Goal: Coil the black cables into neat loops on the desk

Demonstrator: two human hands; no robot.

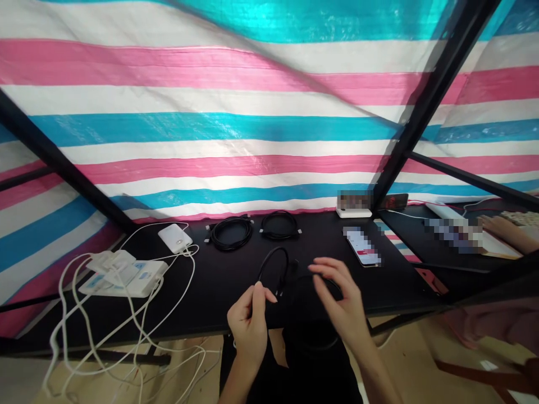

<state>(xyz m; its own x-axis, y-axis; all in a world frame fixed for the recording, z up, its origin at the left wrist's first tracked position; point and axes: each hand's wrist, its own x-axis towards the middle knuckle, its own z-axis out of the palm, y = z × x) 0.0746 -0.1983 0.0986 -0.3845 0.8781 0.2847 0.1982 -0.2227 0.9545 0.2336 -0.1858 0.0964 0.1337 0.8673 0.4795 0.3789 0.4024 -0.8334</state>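
A black cable arches up from my left hand, whose thumb and fingers are pinched on it. One of its plugs, with a light metal tip, hangs close to the left fingertips. My right hand is open, fingers apart, over the dark lower part of the cable; against the black table I cannot tell whether it touches the cable. Farther back lie two coiled black cables, a larger coil on the left and a smaller coil beside it, both with pale plug ends.
At the left, a white power strip carries plugs and tangled white cords, by a small white device. A phone lies at the right, a white box behind it. Dark frame bars separate a neighbouring table with another person's hand.
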